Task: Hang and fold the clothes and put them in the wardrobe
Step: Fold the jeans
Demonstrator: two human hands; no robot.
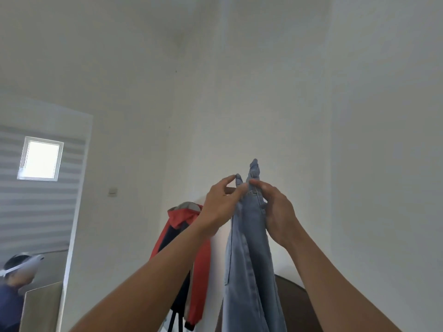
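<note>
Both hands are raised, pinching the top of the light-blue jeans. The left hand nips one upper tip between thumb and forefinger; the right hand grips the bunched waistband just beside it. The denim hangs straight below both hands, between the forearms.

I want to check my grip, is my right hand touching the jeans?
Touching. The head view shows the right hand curled round the top of the jeans, with no gap between them.
</note>
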